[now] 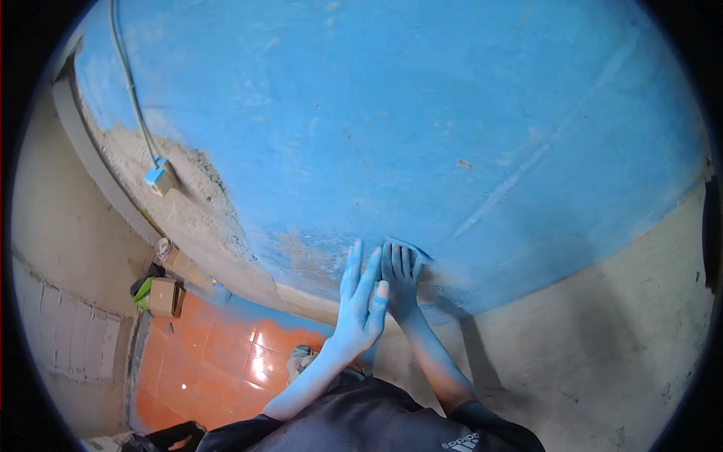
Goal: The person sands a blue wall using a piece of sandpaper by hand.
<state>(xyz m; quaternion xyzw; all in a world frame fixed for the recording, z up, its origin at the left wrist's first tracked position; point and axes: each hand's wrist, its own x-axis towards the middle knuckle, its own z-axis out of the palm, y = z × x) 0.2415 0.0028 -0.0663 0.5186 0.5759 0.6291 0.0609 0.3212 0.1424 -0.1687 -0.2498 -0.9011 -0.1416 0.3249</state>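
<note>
Both hands are coated in blue powder and raised against the lower part of a blue wall (361, 135). My left hand (361, 297) has its fingers stretched out and spread, with nothing visible in it. Just to its right, my right hand (401, 279) presses a thin blue sheet (410, 247) flat to the wall. The sheet's edge shows beyond the fingertips; the rest lies hidden under the hand. Around the hands, the wall surface is rough, with a worn grey patch to the left.
A cable runs down to a socket box (160, 178) on bare plaster at the left. Lower left, a cardboard box (163, 297) and a green bag (141, 294) lie by the orange tiled floor (203, 354). A grey wall (587, 324) stands at the right.
</note>
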